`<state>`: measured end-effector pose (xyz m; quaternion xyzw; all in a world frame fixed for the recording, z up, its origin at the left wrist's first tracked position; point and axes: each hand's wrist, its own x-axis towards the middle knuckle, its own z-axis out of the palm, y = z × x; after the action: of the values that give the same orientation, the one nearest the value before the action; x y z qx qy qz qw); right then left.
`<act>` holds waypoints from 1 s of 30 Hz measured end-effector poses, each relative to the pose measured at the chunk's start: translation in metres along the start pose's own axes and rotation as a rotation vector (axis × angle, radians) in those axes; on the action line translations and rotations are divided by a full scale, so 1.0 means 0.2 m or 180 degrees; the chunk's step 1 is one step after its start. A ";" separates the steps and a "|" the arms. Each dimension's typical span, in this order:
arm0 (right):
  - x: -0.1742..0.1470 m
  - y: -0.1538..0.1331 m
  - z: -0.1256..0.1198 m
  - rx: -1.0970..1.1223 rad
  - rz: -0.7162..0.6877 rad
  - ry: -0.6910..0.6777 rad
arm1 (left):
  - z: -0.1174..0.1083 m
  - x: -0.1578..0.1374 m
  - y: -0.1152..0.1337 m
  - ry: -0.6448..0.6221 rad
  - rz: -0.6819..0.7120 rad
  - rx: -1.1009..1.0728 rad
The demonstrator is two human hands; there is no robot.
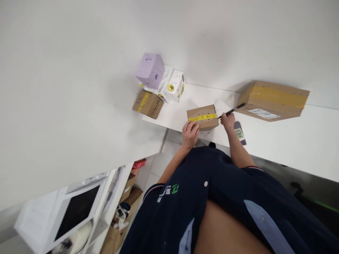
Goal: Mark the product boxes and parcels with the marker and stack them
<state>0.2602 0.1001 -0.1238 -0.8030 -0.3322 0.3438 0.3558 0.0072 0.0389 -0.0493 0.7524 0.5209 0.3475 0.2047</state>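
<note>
At the bottom of the frame, a dark navy shirt [185, 176] with light blue trim is being worn by the person. Just above it, near the centre, a small brown carton [201, 113] is being supported by the white tabletop [278, 141]. Its near left corner is being touched by the left hand [190, 134], whose fingers are being held slightly bent; whether the carton is being gripped or only steadied cannot be told. Its upper face is being crossed by a strip of yellow tape [205, 117] with red print.

To the right of it, a slim black pen-like tool [234, 109] is being held by the closed right hand [227, 121], its tip being pointed at the carton's right end. Just beside that wrist, a dark flat item [239, 133] with a green picture is being partly covered by the forearm.

Farther off, at right, space is being taken up by a large taped box [278, 97] bearing a white label. At upper centre-left, a brown parcel [148, 104], a white box [175, 86] with avocado pictures and a lilac box [150, 70] are being grouped closely. Behind everything, the top of the frame is being filled by a pale wall [225, 42].
</note>
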 end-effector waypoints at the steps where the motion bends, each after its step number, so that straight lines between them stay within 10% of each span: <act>1: -0.03 -0.04 -0.03 0.0474 -0.0004 0.0252 | 0.00 0.00 0.00 0.0025 -0.0068 0.0016; 5: -0.23 -0.24 -0.12 0.1705 -0.0593 0.0563 | 0.02 -0.01 -0.01 0.0011 -0.0179 -0.0014; 12: -0.56 -0.45 -0.05 0.0783 -0.1278 -0.0688 | 0.03 0.01 0.00 0.0065 -0.0027 0.0040; 30: -0.56 -0.46 0.01 -0.0083 -0.1907 -0.0871 | 0.01 0.02 0.02 -0.0115 0.0093 -0.0004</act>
<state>0.1707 0.0616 -0.0150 -0.6204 -0.6028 0.3243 0.3829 0.0117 0.0415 -0.0457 0.7659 0.5059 0.3371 0.2094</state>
